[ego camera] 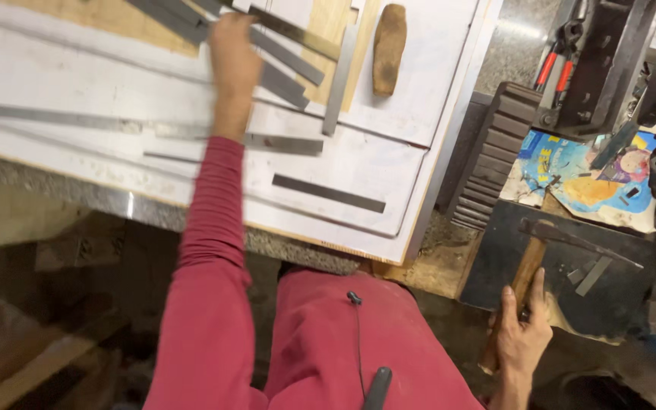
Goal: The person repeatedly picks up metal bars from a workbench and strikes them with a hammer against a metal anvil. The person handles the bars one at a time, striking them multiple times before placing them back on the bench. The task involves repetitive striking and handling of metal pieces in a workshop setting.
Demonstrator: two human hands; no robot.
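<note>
Metal strips [290, 57], flat and grey, lie fanned in a loose heap at the far side of the white board [389, 163]. The left hand [231, 57] reaches out over that heap on a long red sleeve. It is blurred, and whether its fingers have closed on a strip or only rest on the pile cannot be told. More strips lie singly on the board: a long one [58, 118] off to the left, a short dark one [328, 193] nearer the person, and one [341, 76] lying almost lengthwise beside a brown, oblong block [389, 47] near the far edge. Spread flat and mostly apart, the single pieces look easy to pick out one at a time.

The right hand [521, 334] is low at the right, wrapped around the wooden handle of a hammer [548, 239]. The hammer's dark head rests on a dark steel plate [563, 281], likely so that its weight is carried while the hand keeps its grip. A couple of small grey offcuts [592, 275] lie on the plate just beside the head.

The board sits on a speckled stone bench [108, 199]. Between board and plate stands a ribbed dark block [495, 152]; behind the plate lies a torn, brightly coloured sheet [586, 178], and red-handled pliers [556, 72] lean at the machine frame beyond.
</note>
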